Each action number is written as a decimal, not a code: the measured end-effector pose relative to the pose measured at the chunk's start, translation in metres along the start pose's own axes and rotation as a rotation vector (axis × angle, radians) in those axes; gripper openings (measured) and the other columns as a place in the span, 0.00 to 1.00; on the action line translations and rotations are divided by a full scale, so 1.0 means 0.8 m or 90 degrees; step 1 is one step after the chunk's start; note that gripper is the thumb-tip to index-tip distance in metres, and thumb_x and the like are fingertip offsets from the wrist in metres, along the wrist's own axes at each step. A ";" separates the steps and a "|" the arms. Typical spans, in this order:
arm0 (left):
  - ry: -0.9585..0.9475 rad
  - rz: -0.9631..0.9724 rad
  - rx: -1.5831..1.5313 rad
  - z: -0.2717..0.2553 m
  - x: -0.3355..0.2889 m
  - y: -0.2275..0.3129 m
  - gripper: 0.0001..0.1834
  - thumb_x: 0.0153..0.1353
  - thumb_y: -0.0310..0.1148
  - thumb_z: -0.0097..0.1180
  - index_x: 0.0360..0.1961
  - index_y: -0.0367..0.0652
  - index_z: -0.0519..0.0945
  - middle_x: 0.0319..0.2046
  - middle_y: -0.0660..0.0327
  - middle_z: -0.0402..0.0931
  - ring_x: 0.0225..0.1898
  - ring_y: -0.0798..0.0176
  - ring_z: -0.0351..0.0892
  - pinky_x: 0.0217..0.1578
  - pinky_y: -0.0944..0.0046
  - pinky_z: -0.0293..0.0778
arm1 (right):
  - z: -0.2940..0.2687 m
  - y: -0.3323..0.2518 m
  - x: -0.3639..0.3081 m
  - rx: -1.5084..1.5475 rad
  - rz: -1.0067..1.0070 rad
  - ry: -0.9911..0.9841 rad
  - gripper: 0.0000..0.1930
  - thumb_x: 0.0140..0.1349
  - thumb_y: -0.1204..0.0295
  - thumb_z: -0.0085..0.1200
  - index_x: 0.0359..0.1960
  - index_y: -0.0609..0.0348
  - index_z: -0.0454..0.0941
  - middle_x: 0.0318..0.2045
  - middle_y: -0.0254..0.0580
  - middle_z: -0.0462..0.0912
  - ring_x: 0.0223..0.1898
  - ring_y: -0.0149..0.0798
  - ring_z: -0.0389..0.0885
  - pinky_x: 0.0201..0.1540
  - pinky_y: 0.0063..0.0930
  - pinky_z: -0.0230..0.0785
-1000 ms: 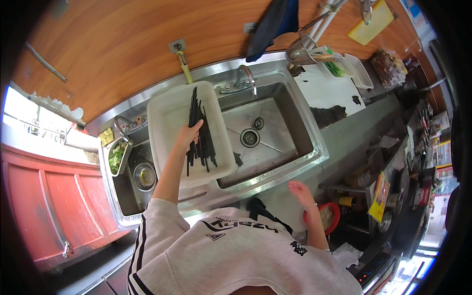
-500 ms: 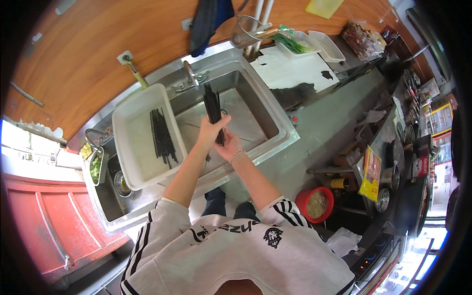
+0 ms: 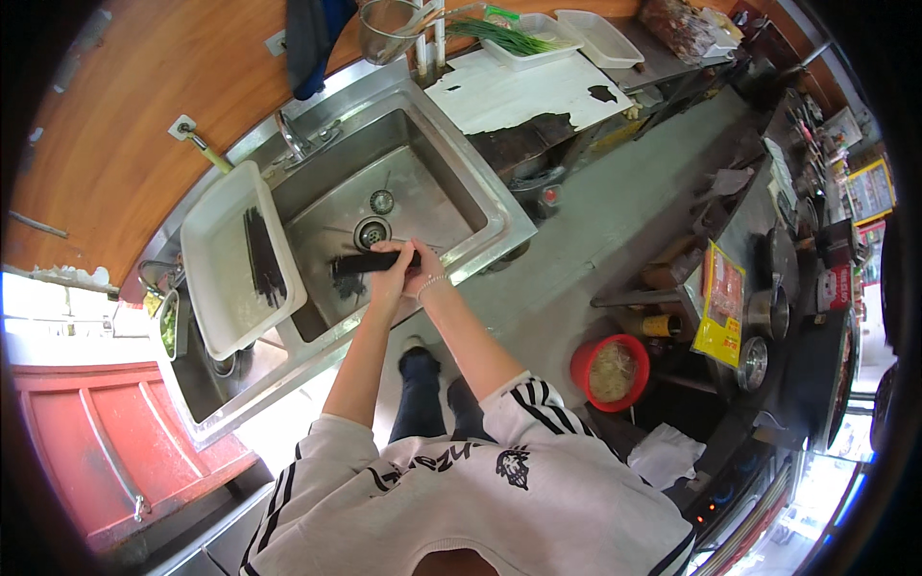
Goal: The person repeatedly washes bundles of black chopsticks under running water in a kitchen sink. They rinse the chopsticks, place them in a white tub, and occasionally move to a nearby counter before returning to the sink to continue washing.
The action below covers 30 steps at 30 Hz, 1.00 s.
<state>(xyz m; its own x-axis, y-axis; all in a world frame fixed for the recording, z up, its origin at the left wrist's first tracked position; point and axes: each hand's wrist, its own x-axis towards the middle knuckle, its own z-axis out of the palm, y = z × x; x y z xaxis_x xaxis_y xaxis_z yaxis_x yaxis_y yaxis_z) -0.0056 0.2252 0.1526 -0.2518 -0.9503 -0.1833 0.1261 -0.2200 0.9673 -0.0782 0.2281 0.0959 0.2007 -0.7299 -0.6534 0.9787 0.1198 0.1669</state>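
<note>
A bundle of black chopsticks [image 3: 360,262] lies level across the near part of the metal sink basin [image 3: 432,178], its far ends pointing left. My left hand [image 3: 388,278] is wrapped round the bundle. At its right end my right hand [image 3: 423,271], with a bracelet at the wrist, is closed on the same bundle; its fingers are partly hidden. Left of the basin, a white plastic tray [image 3: 206,288] holds more black chopsticks [image 3: 261,257] laid side by side. The drain [image 3: 373,233] shows just beyond the held bundle.
A faucet [image 3: 291,136] stands at the sink's back edge. Behind to the right, a white board [image 3: 523,94] carries a container of green stalks [image 3: 533,48]. A red bucket [image 3: 580,370] stands on the right, near a cluttered counter with pots [image 3: 768,312].
The bundle has swung from pointing at the faucet to lying level, pointing left, and has come nearer to me. Both hands stay on it. The whole view has shifted, exposing the drain.
</note>
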 end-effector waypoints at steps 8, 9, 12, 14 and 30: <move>-0.343 -0.134 -0.563 -0.126 -0.056 0.021 0.28 0.66 0.41 0.45 0.66 0.50 0.59 0.66 0.56 0.55 0.68 0.57 0.50 0.62 0.52 0.52 | 0.039 -0.020 0.029 0.080 -0.351 -0.047 0.05 0.57 0.76 0.56 0.28 0.58 0.71 0.21 0.36 0.74 0.24 0.33 0.74 0.28 0.30 0.69; -0.185 -0.194 -0.558 -0.131 -0.058 0.023 0.28 0.65 0.43 0.47 0.65 0.47 0.60 0.65 0.56 0.57 0.67 0.57 0.53 0.62 0.52 0.54 | 0.054 -0.017 0.010 -0.008 -0.363 -0.034 0.06 0.57 0.75 0.57 0.28 0.58 0.71 0.21 0.36 0.74 0.24 0.32 0.73 0.28 0.30 0.69; 0.002 -0.259 -0.398 -0.126 -0.043 0.019 0.26 0.67 0.46 0.45 0.59 0.39 0.66 0.59 0.59 0.67 0.61 0.57 0.63 0.59 0.51 0.59 | 0.081 0.008 -0.047 -0.236 -0.437 -0.116 0.07 0.56 0.74 0.59 0.29 0.58 0.71 0.20 0.36 0.73 0.23 0.32 0.72 0.29 0.28 0.68; 0.011 -0.307 -0.286 -0.118 -0.021 0.015 0.24 0.68 0.46 0.42 0.56 0.39 0.69 0.58 0.59 0.68 0.59 0.57 0.65 0.58 0.52 0.60 | 0.086 0.003 -0.070 -0.203 -0.398 -0.107 0.08 0.57 0.73 0.59 0.29 0.59 0.71 0.21 0.36 0.73 0.23 0.33 0.72 0.30 0.28 0.68; -0.413 0.271 0.652 0.079 -0.046 -0.252 0.08 0.57 0.32 0.55 0.37 0.46 0.80 0.33 0.56 0.78 0.38 0.50 0.77 0.38 0.58 0.73 | -0.327 -0.201 -0.004 0.063 -0.419 0.032 0.06 0.63 0.71 0.52 0.35 0.59 0.71 0.29 0.37 0.75 0.32 0.34 0.74 0.39 0.30 0.70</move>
<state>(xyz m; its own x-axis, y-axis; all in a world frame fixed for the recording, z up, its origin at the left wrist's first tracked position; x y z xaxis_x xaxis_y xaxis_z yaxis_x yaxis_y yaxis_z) -0.0826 0.3181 -0.0244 -0.8293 -0.5587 0.0100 -0.4073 0.6166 0.6737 -0.2248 0.3873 -0.1222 -0.4329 -0.5971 -0.6754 0.8896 -0.4040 -0.2130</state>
